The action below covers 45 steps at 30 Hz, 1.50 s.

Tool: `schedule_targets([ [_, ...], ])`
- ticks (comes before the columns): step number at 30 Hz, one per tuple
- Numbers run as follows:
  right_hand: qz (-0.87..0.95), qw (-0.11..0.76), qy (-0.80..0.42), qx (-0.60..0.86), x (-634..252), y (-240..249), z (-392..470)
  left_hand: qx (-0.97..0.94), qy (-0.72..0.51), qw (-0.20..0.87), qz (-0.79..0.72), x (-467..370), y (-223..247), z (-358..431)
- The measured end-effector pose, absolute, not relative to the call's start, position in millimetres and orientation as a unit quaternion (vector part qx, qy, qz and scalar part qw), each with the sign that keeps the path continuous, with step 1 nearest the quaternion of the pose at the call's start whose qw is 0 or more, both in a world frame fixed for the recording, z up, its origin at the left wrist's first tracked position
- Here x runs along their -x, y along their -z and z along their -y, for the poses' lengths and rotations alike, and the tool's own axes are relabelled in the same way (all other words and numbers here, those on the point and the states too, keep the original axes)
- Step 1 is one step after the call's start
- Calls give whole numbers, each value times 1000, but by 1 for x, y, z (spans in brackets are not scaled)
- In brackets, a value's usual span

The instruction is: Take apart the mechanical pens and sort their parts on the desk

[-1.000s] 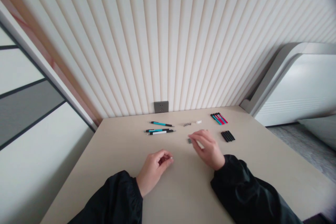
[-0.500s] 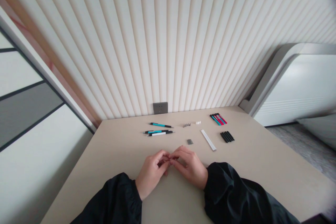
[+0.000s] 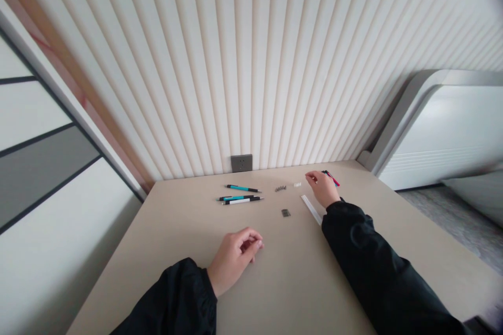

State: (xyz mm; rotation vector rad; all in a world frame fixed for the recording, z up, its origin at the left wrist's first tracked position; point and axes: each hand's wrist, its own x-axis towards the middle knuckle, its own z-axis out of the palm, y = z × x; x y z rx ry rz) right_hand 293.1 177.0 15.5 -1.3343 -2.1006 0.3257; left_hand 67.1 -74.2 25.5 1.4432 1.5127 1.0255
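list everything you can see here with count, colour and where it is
table: one, beige, fills the lower half of the view
pens: three, two teal and black, one white and black, far left of the table's middle
small metal parts: a short row, grey, right of the pens; count too small to tell
small white piece: one, white, just right of the metal parts
small dark piece: one, dark grey, middle of the table
white strip: one, white, lying aslant beside the right sleeve
coloured sticks: a bunch, red and teal, mostly hidden behind the right hand
wall socket: one, grey, on the ribbed wall
left hand: curled loosely, resting on the table
right hand: reached out near the white piece and coloured sticks
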Motion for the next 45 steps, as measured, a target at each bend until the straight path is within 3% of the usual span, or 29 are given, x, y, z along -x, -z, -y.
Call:
schedule_targets([
  [11,802,267,-153,512,-299,20,-195,-580,-389,395,-597,-67,-25,74],
  [45,819,296,-182,457,-294,26,-194,-586,-380,395,-597,-65,-23,74],
])
